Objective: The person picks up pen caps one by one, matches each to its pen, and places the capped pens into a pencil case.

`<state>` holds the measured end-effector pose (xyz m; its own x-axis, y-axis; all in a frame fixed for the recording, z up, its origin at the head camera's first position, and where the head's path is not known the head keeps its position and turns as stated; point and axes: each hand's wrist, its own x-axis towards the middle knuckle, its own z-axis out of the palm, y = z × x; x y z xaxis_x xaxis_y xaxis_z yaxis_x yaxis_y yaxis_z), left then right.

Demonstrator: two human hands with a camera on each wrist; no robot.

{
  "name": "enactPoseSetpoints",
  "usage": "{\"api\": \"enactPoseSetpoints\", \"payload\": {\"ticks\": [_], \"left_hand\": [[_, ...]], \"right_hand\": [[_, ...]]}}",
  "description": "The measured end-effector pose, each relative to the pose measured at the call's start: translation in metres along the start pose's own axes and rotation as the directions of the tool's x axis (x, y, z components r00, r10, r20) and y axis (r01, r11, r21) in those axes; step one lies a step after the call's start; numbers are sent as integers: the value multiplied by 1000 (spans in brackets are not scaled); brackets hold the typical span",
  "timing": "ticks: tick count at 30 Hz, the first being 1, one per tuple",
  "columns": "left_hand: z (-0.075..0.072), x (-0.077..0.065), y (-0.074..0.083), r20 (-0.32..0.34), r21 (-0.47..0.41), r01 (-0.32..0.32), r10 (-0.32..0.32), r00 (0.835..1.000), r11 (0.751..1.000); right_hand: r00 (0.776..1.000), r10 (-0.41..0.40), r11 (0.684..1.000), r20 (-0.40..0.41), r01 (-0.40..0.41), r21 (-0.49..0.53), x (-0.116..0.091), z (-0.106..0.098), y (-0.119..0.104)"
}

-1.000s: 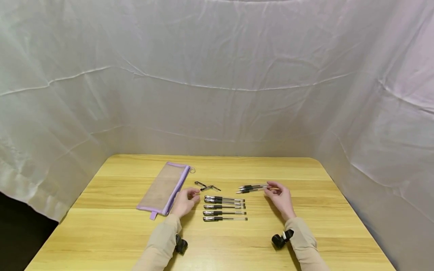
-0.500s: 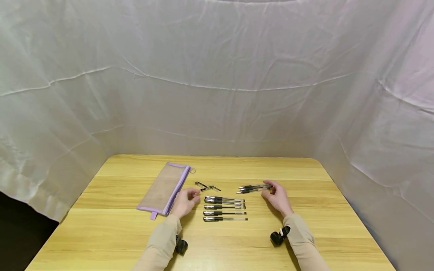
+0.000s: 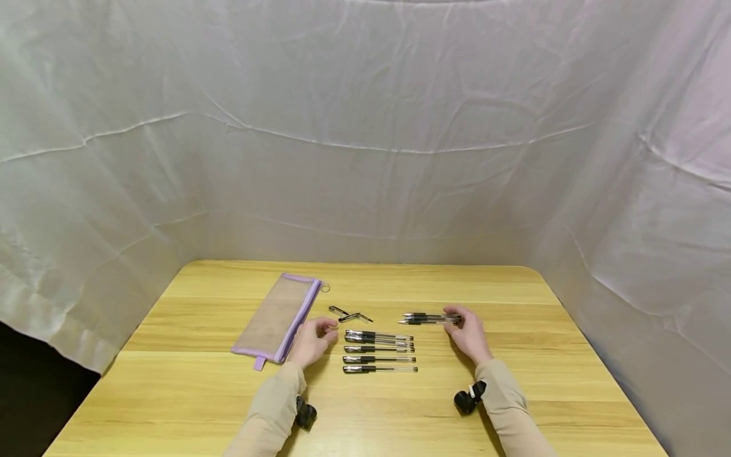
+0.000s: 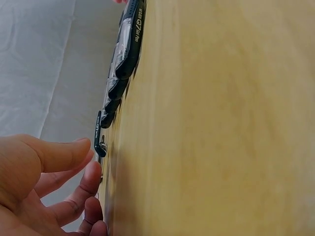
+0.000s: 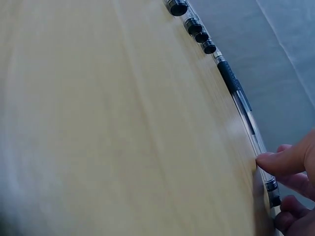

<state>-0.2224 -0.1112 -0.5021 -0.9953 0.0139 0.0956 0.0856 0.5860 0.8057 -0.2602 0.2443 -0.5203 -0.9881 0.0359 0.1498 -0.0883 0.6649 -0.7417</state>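
My right hand (image 3: 471, 335) pinches the rear ends of a small bunch of uncapped gel pens (image 3: 425, 319) lying on the table, tips toward the left. In the right wrist view the thumb presses on a clear pen barrel (image 5: 246, 115), with fingers at its far side. My left hand (image 3: 310, 341) rests loosely curled beside the pouch and holds nothing. Two loose black pen caps (image 3: 349, 317) lie just beyond its fingertips. Several capped black gel pens (image 3: 379, 360) lie in a row between the hands, caps to the left.
A mesh zip pouch (image 3: 274, 314) with purple edging lies flat at the left, its zip side toward the pens. A key ring (image 3: 325, 287) hangs at its far corner. White cloth (image 3: 365, 190) surrounds the wooden table (image 3: 365, 419) at the back and sides.
My right hand has shifted slightly left along the uncapped pens, and they now lie closer together and more parallel. My left hand has stayed in place.
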Motion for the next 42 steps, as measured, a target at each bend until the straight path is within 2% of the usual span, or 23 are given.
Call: {"api": "enactPoseSetpoints", "payload": {"ticks": [13, 23, 31, 35, 42], "left_hand": [[0, 1, -1, 1, -7, 9, -9, 1000, 1000], [1, 1, -1, 7, 0, 17, -17, 1000, 1000], [1, 1, -2, 10, -5, 20, -20, 1000, 1000], [1, 2, -1, 12, -8, 26, -25, 1000, 1000], [3, 6, -2, 12, -6, 52, -52, 999, 999]], "right_hand": [[999, -31, 999, -43, 29, -45, 0, 5, -4], [999, -40, 997, 16, 41, -72, 3, 7, -4], [991, -133, 986, 19, 134, -98, 2, 8, 0], [986, -168, 982, 13, 169, -80, -1, 7, 0], [994, -110, 994, 25, 110, -8, -5, 4, -4]]}}
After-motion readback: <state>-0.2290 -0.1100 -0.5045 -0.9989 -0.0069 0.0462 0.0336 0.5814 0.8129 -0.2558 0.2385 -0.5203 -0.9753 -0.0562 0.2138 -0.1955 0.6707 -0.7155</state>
